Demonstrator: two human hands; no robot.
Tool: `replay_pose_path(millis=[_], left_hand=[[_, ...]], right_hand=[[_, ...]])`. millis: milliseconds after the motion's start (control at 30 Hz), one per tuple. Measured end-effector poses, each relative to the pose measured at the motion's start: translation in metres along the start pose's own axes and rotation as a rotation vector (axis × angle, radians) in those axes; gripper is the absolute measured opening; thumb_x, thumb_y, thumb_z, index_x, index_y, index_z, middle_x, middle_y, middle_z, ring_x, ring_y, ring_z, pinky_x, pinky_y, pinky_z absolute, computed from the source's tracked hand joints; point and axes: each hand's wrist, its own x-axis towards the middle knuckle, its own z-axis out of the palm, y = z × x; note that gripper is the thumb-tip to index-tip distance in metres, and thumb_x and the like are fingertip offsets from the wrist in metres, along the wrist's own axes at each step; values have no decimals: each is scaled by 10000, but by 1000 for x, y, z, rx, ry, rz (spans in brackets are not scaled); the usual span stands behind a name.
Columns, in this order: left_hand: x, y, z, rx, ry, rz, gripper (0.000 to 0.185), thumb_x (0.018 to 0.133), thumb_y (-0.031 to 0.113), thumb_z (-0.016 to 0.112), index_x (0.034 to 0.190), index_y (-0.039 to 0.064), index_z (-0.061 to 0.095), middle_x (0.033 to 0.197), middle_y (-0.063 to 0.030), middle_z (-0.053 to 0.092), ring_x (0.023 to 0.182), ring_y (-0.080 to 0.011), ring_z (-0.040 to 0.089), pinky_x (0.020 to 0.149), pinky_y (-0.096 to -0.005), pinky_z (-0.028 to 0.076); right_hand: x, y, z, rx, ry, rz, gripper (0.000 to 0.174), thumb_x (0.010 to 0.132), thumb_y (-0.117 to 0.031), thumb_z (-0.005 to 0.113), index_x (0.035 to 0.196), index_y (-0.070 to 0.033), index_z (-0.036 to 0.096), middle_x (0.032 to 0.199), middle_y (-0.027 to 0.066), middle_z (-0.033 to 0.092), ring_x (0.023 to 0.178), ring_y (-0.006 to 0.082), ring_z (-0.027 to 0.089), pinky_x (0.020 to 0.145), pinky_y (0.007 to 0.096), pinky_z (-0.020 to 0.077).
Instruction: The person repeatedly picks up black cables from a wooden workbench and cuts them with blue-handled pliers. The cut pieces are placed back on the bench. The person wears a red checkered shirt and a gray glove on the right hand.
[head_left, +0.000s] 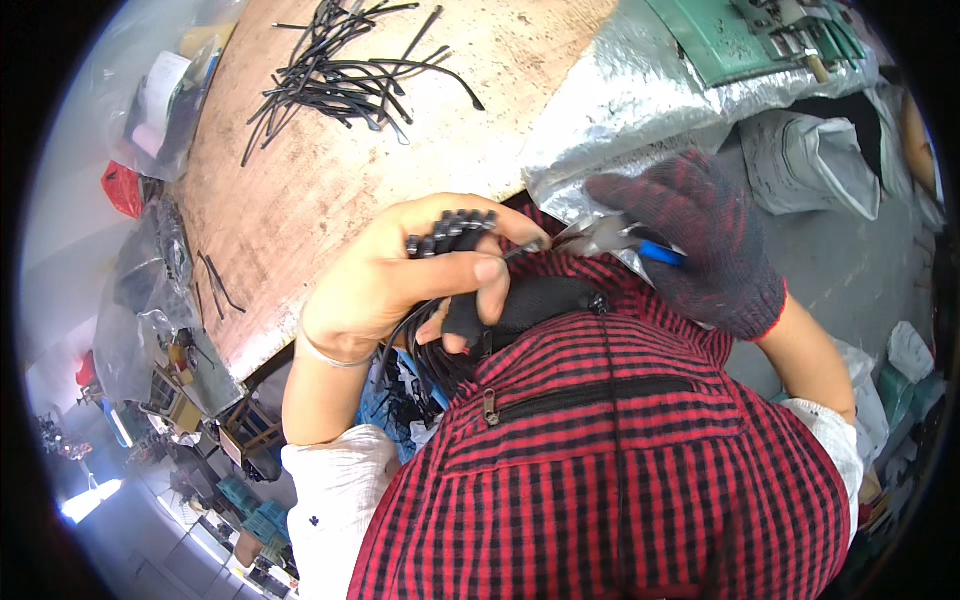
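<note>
My bare left hand (375, 281) is closed around a bundle of slender black pieces (454, 231) that look like eyeglass temples. Their blunt ends stick up between thumb and fingers, and the rest trails down below the palm. One piece's tip (529, 247) is pinched out to the right between thumb and index finger. A dark red-and-black knitted glove covers my right hand (709, 240), which holds metal pliers or cutters (600, 235) with a blue handle. The blurred jaws are at that tip; whether they touch it I cannot tell.
A loose pile of similar black pieces (352, 75) lies on the worn wooden tabletop (255, 195), a few more (217, 285) near its left edge. Silvery sheeting (622, 97) and a green machine base (720, 37) are at upper right. A white sack (806, 161) stands right.
</note>
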Motion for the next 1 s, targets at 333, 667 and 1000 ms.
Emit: replay_pose_path(millis=[333, 667, 1000], left_hand=[[93, 50, -107, 1385, 932, 506, 352, 849, 315, 778, 1083, 52, 780, 902, -149, 769, 846, -258, 747, 814, -383, 581], [97, 5, -118, 1484, 705, 486, 194, 838, 193, 742, 963, 49, 708, 833, -221, 707, 825, -404, 706, 741, -464, 557], [43, -4, -129, 1304, 827, 790, 222, 803, 96, 790, 1008, 58, 716, 901, -160, 713, 820, -336, 706, 725, -369, 557]], right_hand=[[-27, 8, 22, 226, 161, 171, 590, 822, -131, 789, 1381, -97, 605, 1300, 119, 663, 1187, 349, 635, 1024, 452, 499], [-45, 14, 30, 442, 62, 446, 663, 822, -119, 789, 1441, -97, 554, 1282, 153, 643, 1096, 307, 674, 946, 403, 543], [-23, 9, 38, 1186, -8, 750, 655, 873, -93, 773, 1470, -39, 508, 1258, 111, 674, 1070, 176, 672, 987, 345, 530]])
